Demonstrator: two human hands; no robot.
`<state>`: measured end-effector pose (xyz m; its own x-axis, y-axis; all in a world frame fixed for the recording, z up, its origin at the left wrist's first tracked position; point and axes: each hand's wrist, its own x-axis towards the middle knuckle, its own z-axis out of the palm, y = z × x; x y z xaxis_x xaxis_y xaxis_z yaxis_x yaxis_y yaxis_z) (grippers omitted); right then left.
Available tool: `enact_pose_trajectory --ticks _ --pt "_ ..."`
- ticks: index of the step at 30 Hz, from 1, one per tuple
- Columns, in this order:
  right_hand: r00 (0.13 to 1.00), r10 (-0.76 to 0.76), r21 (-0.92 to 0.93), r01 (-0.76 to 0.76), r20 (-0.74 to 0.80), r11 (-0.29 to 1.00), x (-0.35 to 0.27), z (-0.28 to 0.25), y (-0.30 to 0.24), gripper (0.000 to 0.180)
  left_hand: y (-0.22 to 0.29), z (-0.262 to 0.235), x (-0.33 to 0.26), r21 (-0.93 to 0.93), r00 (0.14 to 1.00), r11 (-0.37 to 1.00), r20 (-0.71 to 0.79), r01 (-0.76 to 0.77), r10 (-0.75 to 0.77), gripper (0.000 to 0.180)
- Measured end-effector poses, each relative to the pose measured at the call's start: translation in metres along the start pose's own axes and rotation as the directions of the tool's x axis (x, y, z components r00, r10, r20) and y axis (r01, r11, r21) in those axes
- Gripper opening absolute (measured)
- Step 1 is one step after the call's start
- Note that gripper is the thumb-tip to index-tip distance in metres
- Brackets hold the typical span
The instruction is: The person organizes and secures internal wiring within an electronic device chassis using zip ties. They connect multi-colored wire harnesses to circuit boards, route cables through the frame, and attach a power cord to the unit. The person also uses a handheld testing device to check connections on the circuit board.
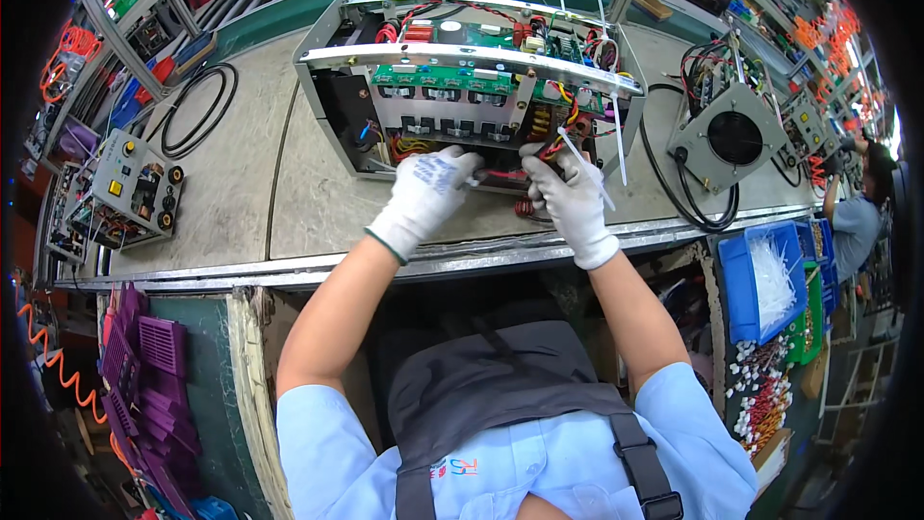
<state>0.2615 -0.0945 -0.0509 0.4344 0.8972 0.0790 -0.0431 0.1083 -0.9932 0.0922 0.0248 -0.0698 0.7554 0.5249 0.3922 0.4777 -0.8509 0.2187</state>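
At the middle of the workbench (226, 207), serving as landmark: one open metal chassis (472, 60), upright, its near side uncovered.

Inside the chassis: one green circuit board (462, 82), a row of black components below it, and a bundle of red, yellow and black wires (576, 117) toward the right end.

At the chassis's lower front opening: one left hand (430, 191), white-gloved, fingers curled narrowly together, tips reaching in; whether anything is held cannot be told.

At the chassis's lower right front: one right hand (570, 197), white-gloved, thumb and fingers bent close at the wire bundle; whether they pinch it cannot be told. One white cable tie (595, 175), long, slanting down beside this hand.

Just below the chassis front, between the hands: one red coil (525, 207).

Left of the chassis: one looped black cable (234, 87); farther left, one grey unit (125, 188) with a yellow button.

Right of the chassis: one unit with a round black fan (733, 138); nearer the wearer, one blue bin (737, 291) of white strips.
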Motion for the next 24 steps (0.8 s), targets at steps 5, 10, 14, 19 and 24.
enact_pose_trajectory --ticks 5,10,14,19,24 --pt "0.983 -0.176 -0.123 0.168 -0.06 0.978 0.01 0.003 0.033 0.022 0.017 0.032 0.006 -0.023 0.973 0.988 -0.172 0.15 -0.152 0.014" --pt "0.869 -0.479 -0.533 0.464 0.121 0.708 0.011 -0.014 0.034 0.026 0.003 0.011 -0.01 -0.145 0.987 0.987 -0.13 0.074 -0.093 0.023" --pt "0.956 -0.289 -0.396 0.284 0.049 0.873 0.007 -0.004 0.021 0.025 -0.028 0.013 -0.014 -0.155 0.971 0.982 -0.194 0.11 -0.14 0.018" --pt "0.872 -0.485 -0.46 0.458 0.065 0.761 0.014 -0.008 0.035 0.021 -0.021 0.002 -0.005 -0.158 0.986 0.984 -0.126 0.084 -0.105 0.016" --pt "0.905 -0.426 -0.47 0.368 -0.017 0.802 0.01 -0.004 0.037 0.019 -0.005 0.014 -0.001 -0.119 0.951 0.973 -0.218 0.199 -0.221 0.012"
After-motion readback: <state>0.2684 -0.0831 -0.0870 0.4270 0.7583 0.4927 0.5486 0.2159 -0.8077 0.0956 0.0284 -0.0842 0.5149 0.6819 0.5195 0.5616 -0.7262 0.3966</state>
